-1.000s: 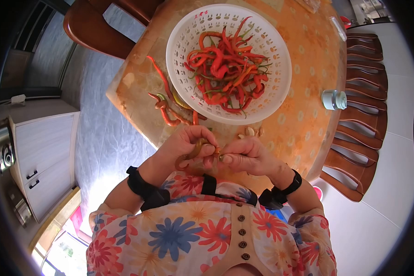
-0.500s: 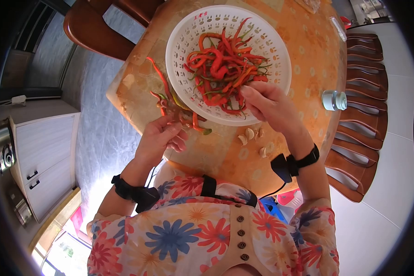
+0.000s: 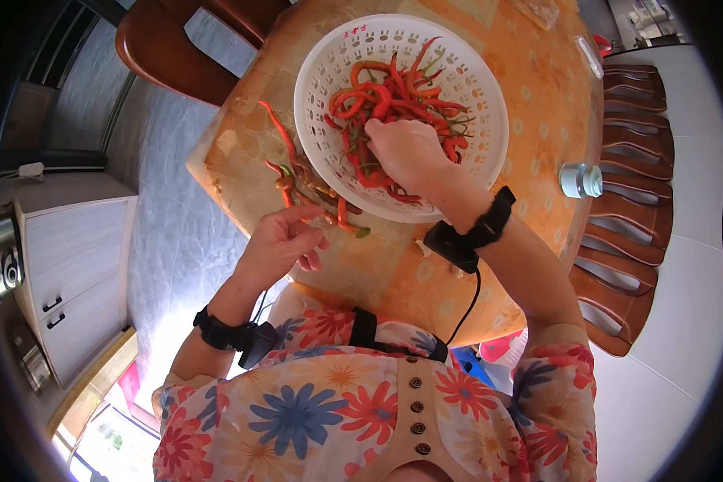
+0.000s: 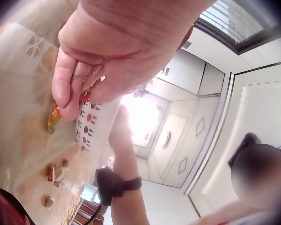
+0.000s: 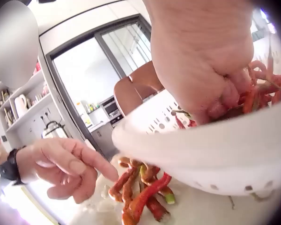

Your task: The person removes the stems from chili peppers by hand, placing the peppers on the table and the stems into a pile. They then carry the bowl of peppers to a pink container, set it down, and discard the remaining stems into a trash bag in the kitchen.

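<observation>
A white perforated plastic basket [image 3: 484, 173] on the table holds a heap of red chili peppers [image 3: 381, 100]. My right hand [image 3: 414, 157] reaches over the near rim into the heap. In the right wrist view its fingers [image 5: 229, 96] curl down among the peppers, and I cannot tell whether they grip one. My left hand [image 3: 279, 247] hovers at the table's near edge, index finger extended and the others loosely bent, holding nothing. Just beyond its fingertips lies a small pile of red, brownish and green-tipped peppers [image 5: 143, 194], beside the basket.
Garlic cloves [image 4: 56, 173] lie on the tabletop near the basket, partly hidden by the right wrist in the head view. A pale-green jar [image 3: 580, 180] stands at the table's right edge. Wooden chairs [image 3: 639, 225] line the right side; another chair [image 3: 177, 56] is at upper left.
Both hands held a brownish pepper near the body, then parted. The left hand moved to the pile on the table; the right hand went to the basket's right side, then leftward into the heap.
</observation>
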Tool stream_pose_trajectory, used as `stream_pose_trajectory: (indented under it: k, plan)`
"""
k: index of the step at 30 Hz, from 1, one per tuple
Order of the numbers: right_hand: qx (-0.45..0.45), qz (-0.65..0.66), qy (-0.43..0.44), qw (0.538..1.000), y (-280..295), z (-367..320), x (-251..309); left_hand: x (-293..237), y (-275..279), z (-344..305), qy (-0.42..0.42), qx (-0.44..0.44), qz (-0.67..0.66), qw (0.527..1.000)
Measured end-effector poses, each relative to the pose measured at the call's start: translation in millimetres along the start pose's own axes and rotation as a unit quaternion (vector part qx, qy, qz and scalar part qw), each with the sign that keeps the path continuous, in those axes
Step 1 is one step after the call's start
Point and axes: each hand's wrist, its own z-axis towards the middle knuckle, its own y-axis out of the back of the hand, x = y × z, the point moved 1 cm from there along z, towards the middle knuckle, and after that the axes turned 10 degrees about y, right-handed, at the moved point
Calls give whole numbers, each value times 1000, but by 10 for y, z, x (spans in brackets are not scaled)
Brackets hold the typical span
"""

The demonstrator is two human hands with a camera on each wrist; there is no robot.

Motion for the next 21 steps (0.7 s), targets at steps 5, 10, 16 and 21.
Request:
stream_pose_trajectory:
  k: [5, 10, 16, 21]
  plan:
    - [-345, 295, 103, 885, 279, -240, -213, -59, 23, -41, -12, 21, 8, 1000]
    - [-222, 779, -12, 586, 464, -625, -326, -195, -74, -79, -3, 115, 28, 993]
    - [-168, 861, 11, 480, 275, -980, 117, -444, -461, -104, 7, 197, -144, 970]
    - [-146, 847, -2, 512, 52, -1091, 247, -433, -554, -25, -41, 200, -185, 961]
